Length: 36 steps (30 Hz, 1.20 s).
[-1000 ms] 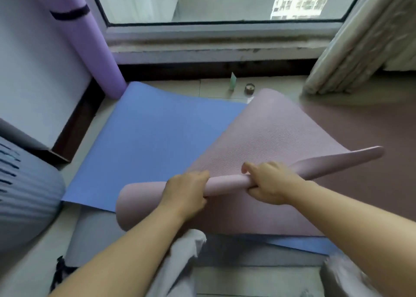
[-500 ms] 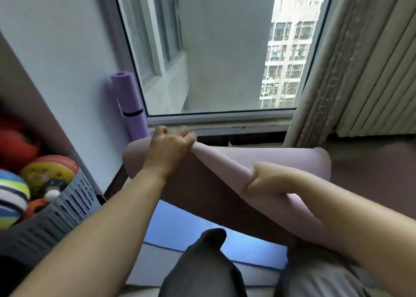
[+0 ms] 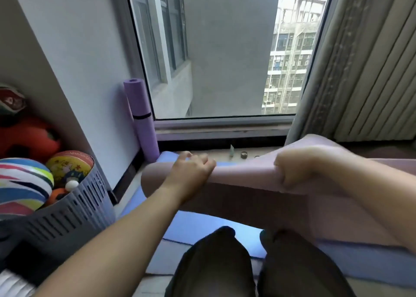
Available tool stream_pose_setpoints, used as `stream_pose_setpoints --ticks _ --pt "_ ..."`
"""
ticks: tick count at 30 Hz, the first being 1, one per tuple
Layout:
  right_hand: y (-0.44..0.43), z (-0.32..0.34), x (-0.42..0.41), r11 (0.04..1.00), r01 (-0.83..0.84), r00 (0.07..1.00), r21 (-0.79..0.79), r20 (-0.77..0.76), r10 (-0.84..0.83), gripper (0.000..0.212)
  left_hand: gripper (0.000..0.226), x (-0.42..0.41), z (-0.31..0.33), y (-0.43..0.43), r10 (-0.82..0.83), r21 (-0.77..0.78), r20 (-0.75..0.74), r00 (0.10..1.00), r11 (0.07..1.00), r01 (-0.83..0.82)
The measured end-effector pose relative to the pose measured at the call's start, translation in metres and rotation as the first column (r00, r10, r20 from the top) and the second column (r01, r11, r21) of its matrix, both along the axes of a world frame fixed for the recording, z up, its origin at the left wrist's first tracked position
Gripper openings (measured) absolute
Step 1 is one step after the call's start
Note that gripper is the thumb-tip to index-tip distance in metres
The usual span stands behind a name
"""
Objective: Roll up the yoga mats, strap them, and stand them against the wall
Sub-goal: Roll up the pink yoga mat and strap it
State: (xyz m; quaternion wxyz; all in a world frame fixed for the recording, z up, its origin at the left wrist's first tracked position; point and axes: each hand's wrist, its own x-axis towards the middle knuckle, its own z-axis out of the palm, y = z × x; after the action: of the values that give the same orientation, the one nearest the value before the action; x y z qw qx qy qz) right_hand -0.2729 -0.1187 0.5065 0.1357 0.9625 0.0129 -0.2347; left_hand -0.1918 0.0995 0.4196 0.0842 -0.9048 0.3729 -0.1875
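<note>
**Window corner: pink mat gripped in both hands**

Daylight comes through a tall window (image 3: 225, 55) with a pleated, heavy curtain (image 3: 364, 67) on its right and a smooth pale wall (image 3: 90, 67) on its left. A rolled purple mat (image 3: 144, 125), a matte foam cylinder cinched by a thin black strap (image 3: 141, 117), stands upright in the corner, leaning on the wall beside the window frame.

A blue mat (image 3: 200, 227) lies flat on the floor, smooth and slightly shiny. Above it the pink mat (image 3: 245, 177) is held up off the floor, its soft upper edge loosely curled, the rest hanging as a limp sheet towards the person's dark-clad knees (image 3: 216, 258). The left hand (image 3: 190, 173) is clenched over that edge near its left end; the right hand (image 3: 297, 170) grips it further right, fingers bunching the foam. The hands are well apart.

At the left edge of the floor a grey slotted plastic basket (image 3: 74, 215) holds striped and star-printed balls (image 3: 69, 166); their print is too blurred to read.
</note>
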Motion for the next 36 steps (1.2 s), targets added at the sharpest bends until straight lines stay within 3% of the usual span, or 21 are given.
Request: stream_pose_setpoints --ticks 2,4,6,9,12,15,18,21,24,30,34,36 --pt "-0.007 -0.02 -0.01 1.0 0.004 0.994 -0.021 -0.111 -0.006 0.017 0.039 -0.022 -0.015 -0.015 0.127 0.215 -0.27 0.954 0.974 -0.069" --pt "-0.014 -0.049 -0.02 0.999 0.047 0.974 0.004 -0.224 -0.045 0.03 0.057 -0.041 -0.025 -0.023 0.13 0.31 -0.356 0.925 0.951 -0.014" --pt "-0.02 -0.08 -0.036 0.991 0.12 0.935 0.066 -0.342 -0.091 0.04 0.067 -0.064 -0.043 -0.027 0.037 0.264 -0.421 0.906 0.961 0.083" --pt "-0.024 -0.105 -0.06 0.961 0.21 0.886 0.178 -0.451 -0.11 0.044 0.063 -0.099 -0.074 -0.029 -0.161 0.087 -0.53 0.833 0.966 0.242" --pt "-0.029 -0.11 -0.075 0.896 0.311 0.864 0.317 -0.487 -0.128 0.04 0.056 -0.111 -0.086 -0.033 -0.179 0.012 -0.629 0.757 0.971 0.24" --pt "-0.029 -0.111 -0.087 0.88 0.288 0.925 0.379 -0.347 -0.154 0.059 0.044 -0.105 -0.081 -0.04 -0.132 0.047 -0.681 0.72 0.974 0.222" --pt "-0.023 -0.124 -0.105 0.983 0.04 0.999 0.178 -0.023 -0.036 0.074 0.039 -0.103 -0.073 -0.046 -0.133 0.034 -0.735 0.665 0.972 0.232" --pt "-0.014 -0.137 -0.127 0.996 -0.008 0.982 0.091 0.188 -0.009 0.058 0.027 -0.11 -0.074 -0.053 -0.088 0.08 -0.759 0.645 0.971 0.226" --pt "-0.015 -0.159 -0.141 0.994 -0.083 0.906 0.069 0.42 0.046 0.048 0.024 -0.119 -0.08 -0.059 -0.033 0.127 -0.758 0.652 0.972 0.197" --pt "-0.022 -0.18 -0.149 0.993 -0.062 0.821 0.099 0.571 -0.006 0.046 0.025 -0.131 -0.077 -0.055 0.061 0.136 -0.681 0.73 0.99 0.044" --pt "-0.021 -0.175 -0.153 0.977 -0.102 0.843 0.186 0.537 -0.014 0.041 0.025 -0.139 -0.065 -0.052 0.077 0.161 -0.603 0.794 0.987 0.027" --pt "-0.019 -0.161 -0.151 0.976 -0.095 0.867 0.196 0.498 -0.015 0.028 0.028 -0.142 -0.06 -0.051 0.076 0.165 -0.597 0.799 0.986 0.029"
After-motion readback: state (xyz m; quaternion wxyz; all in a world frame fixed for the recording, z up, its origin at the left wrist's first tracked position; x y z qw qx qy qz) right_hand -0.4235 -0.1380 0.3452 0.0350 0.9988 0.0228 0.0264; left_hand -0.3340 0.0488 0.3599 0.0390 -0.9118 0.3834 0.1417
